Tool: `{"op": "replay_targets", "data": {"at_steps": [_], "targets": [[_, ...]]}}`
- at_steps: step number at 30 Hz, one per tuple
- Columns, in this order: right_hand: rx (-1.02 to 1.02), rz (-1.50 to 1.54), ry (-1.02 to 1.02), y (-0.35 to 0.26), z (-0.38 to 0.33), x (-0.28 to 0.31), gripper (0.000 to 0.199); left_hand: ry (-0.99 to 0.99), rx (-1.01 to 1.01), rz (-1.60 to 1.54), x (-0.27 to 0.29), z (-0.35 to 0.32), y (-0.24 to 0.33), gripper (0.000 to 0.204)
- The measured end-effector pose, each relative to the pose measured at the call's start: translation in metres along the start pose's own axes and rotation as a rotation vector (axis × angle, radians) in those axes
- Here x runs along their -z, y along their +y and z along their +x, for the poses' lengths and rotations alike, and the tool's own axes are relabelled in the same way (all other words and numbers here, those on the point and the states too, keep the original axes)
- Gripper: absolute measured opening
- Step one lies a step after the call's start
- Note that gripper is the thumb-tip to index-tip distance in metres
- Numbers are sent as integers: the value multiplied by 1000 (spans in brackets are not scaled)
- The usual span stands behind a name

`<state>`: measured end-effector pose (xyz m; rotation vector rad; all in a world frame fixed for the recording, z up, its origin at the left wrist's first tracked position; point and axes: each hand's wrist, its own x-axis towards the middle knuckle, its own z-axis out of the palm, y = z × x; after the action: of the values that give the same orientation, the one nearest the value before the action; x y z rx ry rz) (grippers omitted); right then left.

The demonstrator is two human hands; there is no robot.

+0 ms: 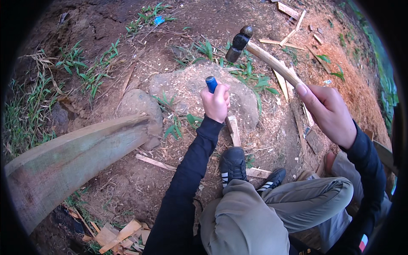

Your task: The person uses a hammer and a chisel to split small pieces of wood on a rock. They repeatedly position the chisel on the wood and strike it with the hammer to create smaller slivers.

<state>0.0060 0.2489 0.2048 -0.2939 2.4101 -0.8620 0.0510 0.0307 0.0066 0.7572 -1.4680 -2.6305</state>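
My left hand [216, 103] is closed in a fist around a blue-handled chisel [211, 84], whose handle end sticks up above the thumb. A dark strip, perhaps its blade, shows below the fist beside a small pale piece of wood [235, 132]; whether they touch I cannot tell. Farther right, my right hand [329, 108] grips a ball-peen hammer [274, 63] by its wooden handle, thumb laid along it. The dark metal head is raised above and to the right of the chisel, apart from it. Under the left hand lies a flat stone [191, 87] sprinkled with wood chips.
A long curved timber [80, 157] reaches in from the left, its end by a rounded rock [142, 110]. Offcuts [125, 236] pile up at lower left. Sawdust [348, 85] and wood strips cover the right side. Another person's legs [346, 165] appear beside mine at lower right.
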Motion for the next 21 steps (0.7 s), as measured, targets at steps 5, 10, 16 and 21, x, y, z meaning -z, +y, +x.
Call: {"op": "replay_targets", "data": {"at_steps": [5,10,16,21], "targets": [[119,-139,-29,6,26,-4,57,-22,6,47,-7,7,-6,15],[181,-167,-94,6,60,-7,60,101,-2,70,2,12,-9,17],[264,-260,-8,-3,107,7,60,89,-66,181,6,21,-30,17],[193,-199,-72,1,119,13,65,76,-42,173,4,21,-32,16]]}}
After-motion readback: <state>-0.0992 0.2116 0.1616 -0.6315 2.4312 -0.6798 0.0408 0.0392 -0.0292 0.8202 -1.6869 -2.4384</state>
